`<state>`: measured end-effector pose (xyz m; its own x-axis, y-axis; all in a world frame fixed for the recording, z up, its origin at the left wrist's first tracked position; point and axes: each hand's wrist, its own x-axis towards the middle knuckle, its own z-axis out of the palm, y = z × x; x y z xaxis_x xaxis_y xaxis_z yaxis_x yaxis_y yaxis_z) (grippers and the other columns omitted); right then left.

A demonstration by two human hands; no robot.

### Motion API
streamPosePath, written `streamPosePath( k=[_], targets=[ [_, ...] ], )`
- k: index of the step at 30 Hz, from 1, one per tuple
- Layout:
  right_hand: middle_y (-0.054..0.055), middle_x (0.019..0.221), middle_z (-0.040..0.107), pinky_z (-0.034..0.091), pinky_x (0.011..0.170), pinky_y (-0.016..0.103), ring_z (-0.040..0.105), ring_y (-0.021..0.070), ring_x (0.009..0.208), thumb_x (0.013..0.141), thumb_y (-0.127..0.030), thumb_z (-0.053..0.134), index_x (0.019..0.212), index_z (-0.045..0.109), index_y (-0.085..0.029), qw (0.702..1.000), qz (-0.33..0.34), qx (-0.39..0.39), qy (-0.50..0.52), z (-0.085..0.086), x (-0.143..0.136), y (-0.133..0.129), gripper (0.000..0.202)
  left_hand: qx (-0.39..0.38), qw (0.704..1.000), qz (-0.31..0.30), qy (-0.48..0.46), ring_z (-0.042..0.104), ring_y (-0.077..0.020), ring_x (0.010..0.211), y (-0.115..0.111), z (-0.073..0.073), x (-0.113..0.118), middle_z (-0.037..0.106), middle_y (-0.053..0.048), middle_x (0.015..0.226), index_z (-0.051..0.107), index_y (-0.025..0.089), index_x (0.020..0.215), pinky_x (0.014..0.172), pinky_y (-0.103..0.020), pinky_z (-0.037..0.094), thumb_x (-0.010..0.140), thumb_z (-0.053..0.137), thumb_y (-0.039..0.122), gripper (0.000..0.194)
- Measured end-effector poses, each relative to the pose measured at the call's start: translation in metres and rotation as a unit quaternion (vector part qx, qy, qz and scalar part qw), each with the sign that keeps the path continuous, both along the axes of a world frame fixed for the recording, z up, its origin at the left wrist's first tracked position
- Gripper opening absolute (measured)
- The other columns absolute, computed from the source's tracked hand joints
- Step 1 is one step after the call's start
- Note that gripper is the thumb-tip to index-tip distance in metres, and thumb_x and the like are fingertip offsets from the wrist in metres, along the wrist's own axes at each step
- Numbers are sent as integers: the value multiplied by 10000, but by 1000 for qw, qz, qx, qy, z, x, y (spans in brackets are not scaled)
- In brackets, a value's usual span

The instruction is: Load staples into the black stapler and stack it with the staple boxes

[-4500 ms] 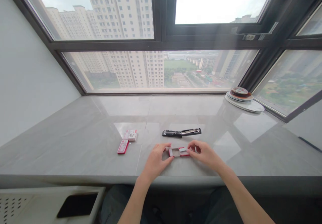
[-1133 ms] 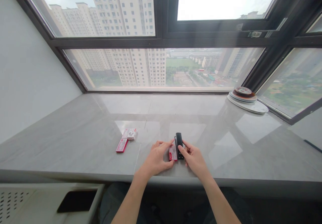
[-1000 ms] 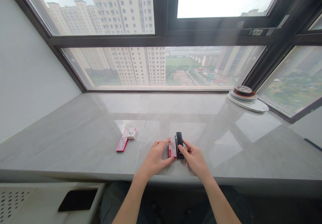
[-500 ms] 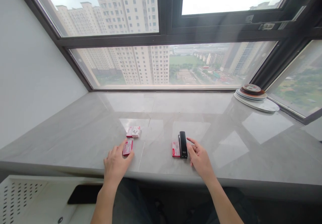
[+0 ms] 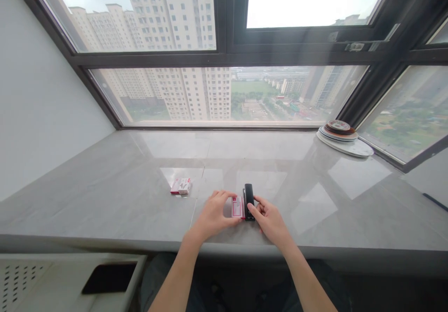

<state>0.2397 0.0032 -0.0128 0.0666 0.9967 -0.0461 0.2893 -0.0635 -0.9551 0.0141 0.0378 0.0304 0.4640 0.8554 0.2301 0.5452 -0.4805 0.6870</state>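
Observation:
My left hand (image 5: 216, 213) grips a small red-and-white box (image 5: 237, 207) between thumb and fingers, right against the left side of a black stapler (image 5: 248, 202). The red-and-white box that stood beside the stapler is now mostly hidden, apparently under the one I hold. My right hand (image 5: 269, 218) is at the stapler's right side, its thumb on the near part of the top and its index finger along the edge. Farther left on the counter lies a pair of small red-and-white boxes (image 5: 181, 186), side by side and apart from both hands.
A stack of round plates or trivets (image 5: 345, 146) stands in the back right corner of the grey stone counter (image 5: 105, 195), by the window. Below the counter's front edge at the left, a black phone-like slab (image 5: 109, 278) lies on a white surface (image 5: 52, 288).
My left hand has carried the small box rightward from beside the other boxes to the stapler. My right thumb has come onto the stapler. The view has shifted slightly.

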Motion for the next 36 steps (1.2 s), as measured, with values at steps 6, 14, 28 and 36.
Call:
streamPosePath(
  k=[6, 14, 28, 36],
  targets=[
    [-58, 643, 477, 394, 464, 229, 489, 114, 494, 950, -589, 553, 1315, 632, -147, 1000, 2, 27, -17, -1, 0, -1, 579, 1, 999, -14, 33, 593, -281, 1161, 2, -10, 26, 669, -14, 1186, 614, 348, 1264, 1016, -424, 472, 679, 877, 377, 642],
    [-56, 641, 472, 398, 489, 235, 473, 120, 515, 933, -598, 580, 1344, 624, -170, 999, -16, 30, -15, 1, -1, -2, 595, 36, 997, 59, -25, 541, -254, 1290, 9, 2, -13, 637, 5, 1359, 591, 360, 1353, 1055, -382, 478, 894, 673, 503, 488],
    [-74, 668, 421, 405, 377, 223, 411, 101, 462, 902, -637, 593, 1398, 556, -206, 999, 6, -25, 35, 3, 1, -1, 658, -39, 965, 232, 119, 542, -316, 1289, 37, -31, -193, 618, -74, 1369, 566, 237, 1350, 1124, -459, 421, 761, 710, 531, 674],
    [-76, 659, 422, 394, 391, 228, 427, 98, 447, 899, -640, 598, 1389, 556, -167, 999, 3, -19, 27, 1, -2, 1, 682, -58, 996, 67, -19, 589, -264, 1252, -19, 8, -59, 621, -48, 1319, 539, 296, 1317, 1091, -416, 465, 789, 757, 376, 577]
  ],
)
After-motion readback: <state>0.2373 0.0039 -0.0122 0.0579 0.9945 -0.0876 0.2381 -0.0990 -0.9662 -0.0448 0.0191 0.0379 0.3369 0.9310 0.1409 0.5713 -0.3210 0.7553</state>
